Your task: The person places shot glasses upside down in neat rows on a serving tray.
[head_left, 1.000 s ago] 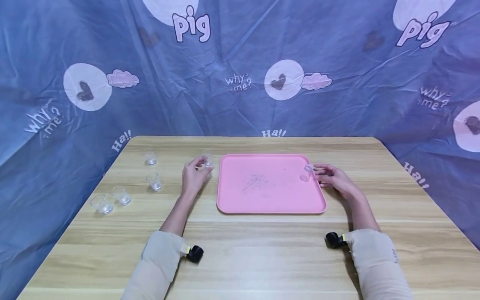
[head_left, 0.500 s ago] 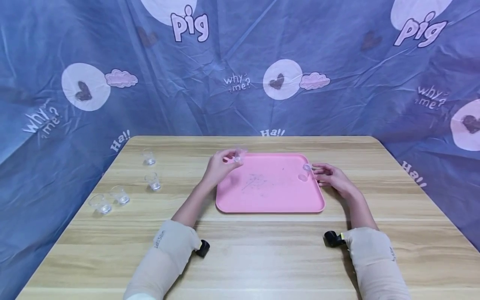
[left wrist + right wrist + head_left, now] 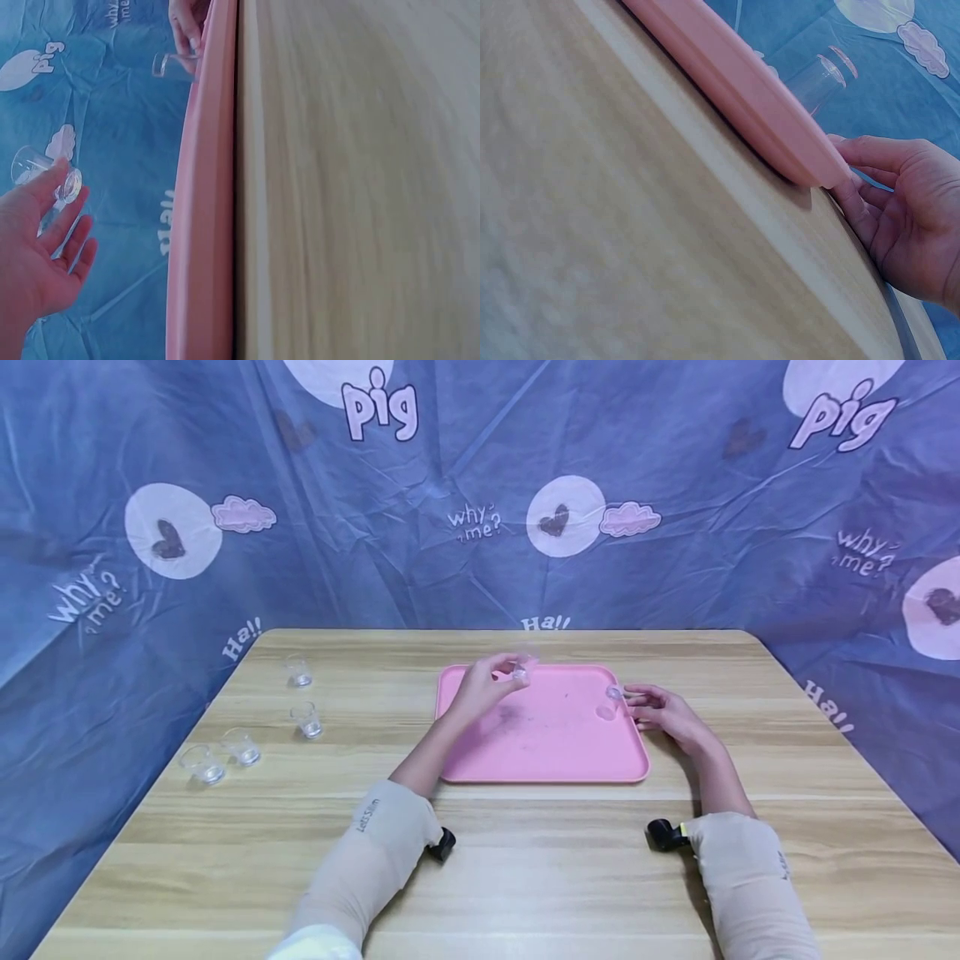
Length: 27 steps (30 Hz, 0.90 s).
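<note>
My left hand (image 3: 487, 685) pinches a small clear shot glass (image 3: 520, 673) between thumb and fingers, low on the glass near its base. It holds the glass, mouth up, above the back part of the pink tray (image 3: 555, 752). In the left wrist view the other fingers of this hand spread loosely, away from the glass. My right hand (image 3: 663, 714) grips the tray's right rim with its fingertips. Beside those fingertips, a second shot glass (image 3: 826, 79) stands upside down on the tray, near the right rim.
Several more clear shot glasses stand on the left of the wooden table (image 3: 525, 860), including a far one (image 3: 298, 672), a middle one (image 3: 307, 721) and a front one (image 3: 202, 765). A blue printed cloth (image 3: 420, 568) hangs behind the table.
My left hand has carried its shot glass rightward, from the table left of the tray to over the tray's back part. My right hand and the upside-down glass have stayed in place.
</note>
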Available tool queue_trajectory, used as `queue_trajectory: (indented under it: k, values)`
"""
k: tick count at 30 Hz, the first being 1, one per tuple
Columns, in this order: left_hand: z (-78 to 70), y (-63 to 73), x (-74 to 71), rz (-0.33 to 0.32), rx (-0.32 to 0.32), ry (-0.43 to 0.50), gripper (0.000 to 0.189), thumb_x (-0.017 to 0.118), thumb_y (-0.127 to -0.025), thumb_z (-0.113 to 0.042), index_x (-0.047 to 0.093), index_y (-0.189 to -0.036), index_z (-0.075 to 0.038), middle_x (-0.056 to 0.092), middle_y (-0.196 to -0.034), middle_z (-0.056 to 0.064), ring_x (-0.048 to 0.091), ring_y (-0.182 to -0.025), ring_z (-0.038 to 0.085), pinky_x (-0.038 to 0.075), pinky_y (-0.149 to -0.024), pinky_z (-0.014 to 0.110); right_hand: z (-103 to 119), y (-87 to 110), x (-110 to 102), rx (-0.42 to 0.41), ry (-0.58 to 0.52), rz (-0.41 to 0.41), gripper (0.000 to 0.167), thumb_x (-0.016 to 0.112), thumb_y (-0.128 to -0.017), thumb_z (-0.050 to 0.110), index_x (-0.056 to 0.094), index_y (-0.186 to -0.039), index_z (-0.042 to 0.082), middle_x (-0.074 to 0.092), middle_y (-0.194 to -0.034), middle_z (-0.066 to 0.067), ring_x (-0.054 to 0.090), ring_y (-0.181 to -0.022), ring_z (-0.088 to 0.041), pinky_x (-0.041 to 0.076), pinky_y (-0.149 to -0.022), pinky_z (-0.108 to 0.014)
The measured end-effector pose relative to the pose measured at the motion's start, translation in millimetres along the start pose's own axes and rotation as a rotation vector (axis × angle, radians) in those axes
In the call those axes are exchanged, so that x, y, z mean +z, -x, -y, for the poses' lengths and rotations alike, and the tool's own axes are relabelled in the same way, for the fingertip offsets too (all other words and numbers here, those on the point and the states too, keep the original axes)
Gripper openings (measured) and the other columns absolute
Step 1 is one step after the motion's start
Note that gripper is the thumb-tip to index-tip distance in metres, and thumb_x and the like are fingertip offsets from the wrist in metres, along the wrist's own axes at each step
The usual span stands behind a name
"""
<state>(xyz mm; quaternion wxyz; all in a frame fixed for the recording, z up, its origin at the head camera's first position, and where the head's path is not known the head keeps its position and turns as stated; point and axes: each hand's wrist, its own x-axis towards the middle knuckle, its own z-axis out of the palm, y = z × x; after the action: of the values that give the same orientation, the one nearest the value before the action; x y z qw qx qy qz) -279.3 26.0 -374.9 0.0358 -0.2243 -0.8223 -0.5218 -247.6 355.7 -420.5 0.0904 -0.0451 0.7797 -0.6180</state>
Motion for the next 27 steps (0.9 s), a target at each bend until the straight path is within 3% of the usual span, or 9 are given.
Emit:
queue_trajectory:
  k: [6, 15, 27]
  values:
    - [-1.5, -5.1, 14.1, 0.014, -0.032, 0.014, 0.038, 0.071, -0.08, -0.013, 0.063, -0.117, -0.012, 0.066, -0.098, 0.003, 0.056, -0.088, 0.015, 0.045, -0.074, 0.024, -1, -0.4, 0, -0.004, -0.005, 0.002, 0.055, 0.056, -0.09, 0.002, 0.028, -0.136, -0.011, 0.055, -0.102, -0.004, 0.06, -0.083, -0.008, 0.051, -0.072, -0.024]
    - [-2.7, -10.1, 29.4, 0.012, -0.028, -0.029, 0.035, 0.074, -0.078, -0.013, 0.063, -0.111, -0.007, 0.066, -0.091, 0.0, 0.055, -0.08, 0.012, 0.043, -0.07, 0.019, -1, -0.6, 0, -0.016, -0.012, 0.01, 0.053, 0.054, -0.09, 0.0, 0.029, -0.135, -0.012, 0.054, -0.103, -0.007, 0.06, -0.083, -0.008, 0.051, -0.072, -0.025]
    - [-8.1, -11.7, 37.5, 0.003, -0.123, -0.199, 0.027, 0.076, -0.075, -0.026, 0.062, -0.097, -0.015, 0.062, -0.086, -0.009, 0.048, -0.077, 0.009, 0.039, -0.065, 0.022, 2, 0.0, 1, 0.001, 0.003, 0.008, 0.054, 0.054, -0.091, 0.001, 0.028, -0.136, -0.011, 0.052, -0.108, -0.014, 0.06, -0.083, -0.008, 0.051, -0.072, -0.025]
